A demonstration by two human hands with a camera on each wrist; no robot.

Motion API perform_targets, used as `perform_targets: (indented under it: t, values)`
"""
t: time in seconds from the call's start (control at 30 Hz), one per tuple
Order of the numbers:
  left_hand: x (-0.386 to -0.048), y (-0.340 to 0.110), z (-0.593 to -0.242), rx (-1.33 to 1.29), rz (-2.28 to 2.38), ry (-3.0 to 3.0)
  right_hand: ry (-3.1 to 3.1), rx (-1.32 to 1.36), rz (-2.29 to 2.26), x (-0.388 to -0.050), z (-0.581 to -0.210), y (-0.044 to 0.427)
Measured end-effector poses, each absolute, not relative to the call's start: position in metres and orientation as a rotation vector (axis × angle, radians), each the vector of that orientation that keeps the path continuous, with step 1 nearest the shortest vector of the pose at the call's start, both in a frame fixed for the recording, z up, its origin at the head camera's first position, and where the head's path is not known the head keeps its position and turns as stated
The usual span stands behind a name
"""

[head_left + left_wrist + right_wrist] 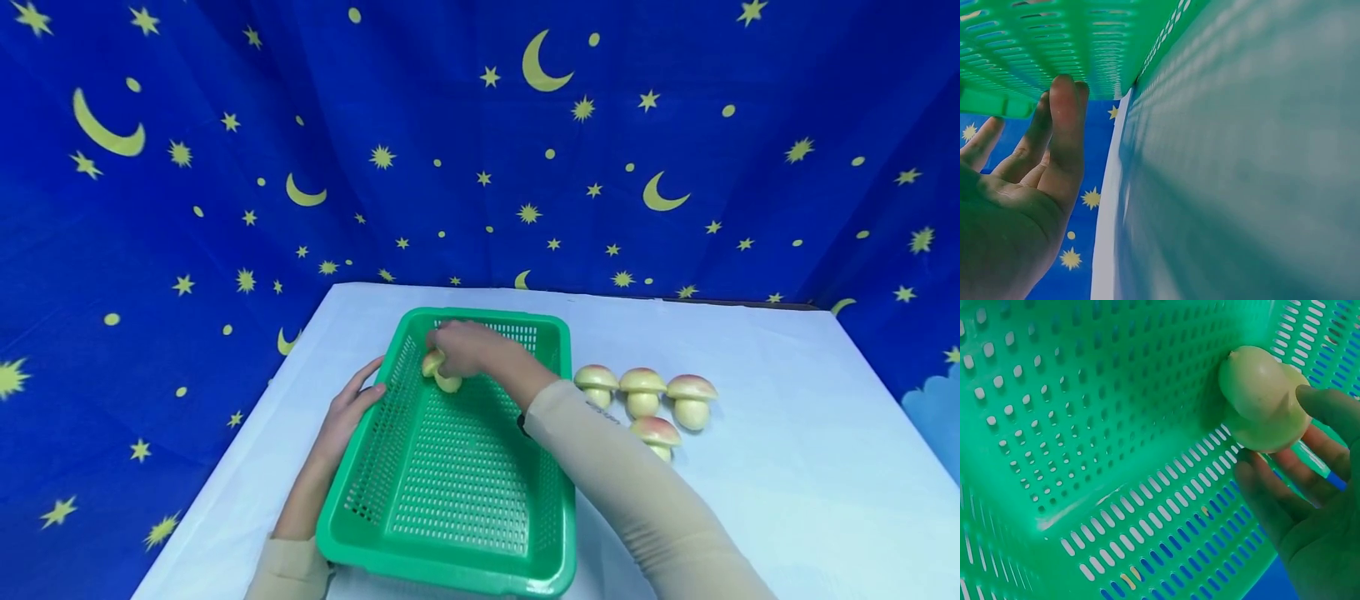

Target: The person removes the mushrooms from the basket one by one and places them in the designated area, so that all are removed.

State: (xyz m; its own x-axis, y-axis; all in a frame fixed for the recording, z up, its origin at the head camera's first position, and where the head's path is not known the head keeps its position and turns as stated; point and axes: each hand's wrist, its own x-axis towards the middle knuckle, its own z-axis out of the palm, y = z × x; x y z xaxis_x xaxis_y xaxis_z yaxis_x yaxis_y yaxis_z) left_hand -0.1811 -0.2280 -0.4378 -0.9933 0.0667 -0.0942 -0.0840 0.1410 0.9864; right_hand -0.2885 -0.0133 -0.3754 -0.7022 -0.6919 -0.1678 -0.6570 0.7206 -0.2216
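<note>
My right hand [467, 346] reaches into the far left part of a green plastic basket [442, 571]. It holds a toy mushroom [448, 384] with a pale round stem and a pinkish-yellow cap. In the right wrist view the thumb and fingers of that hand [1316, 531] are bent about the mushroom's cap [1266, 434], close to the basket's slotted wall. My left hand [348, 417] is at the basket's left side, its thumb by the rim. Seen in the left wrist view, the left hand's [1029, 187] fingers are fairly straight against the outside of the perforated wall [1104, 37].
Several more toy mushrooms stand on the white table [810, 467] to the right of the basket: three in a row, such as the middle one [642, 392], and another [656, 433] in front. A blue curtain [450, 100] with yellow stars and moons hangs behind the table.
</note>
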Motion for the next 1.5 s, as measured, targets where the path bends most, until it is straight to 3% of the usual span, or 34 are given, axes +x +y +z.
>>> perform_targets:
  t: [0.77, 1.5]
  values:
    - [-0.18, -0.228, -0.435, -0.003, 1.997, 2.262, 2.715, -1.1, -0.097, -0.284, -0.365, -0.01]
    - [-0.179, -0.228, -0.44, 0.005, 1.972, 2.292, 2.619, -1.26, -0.307, -0.273, -0.333, 0.009]
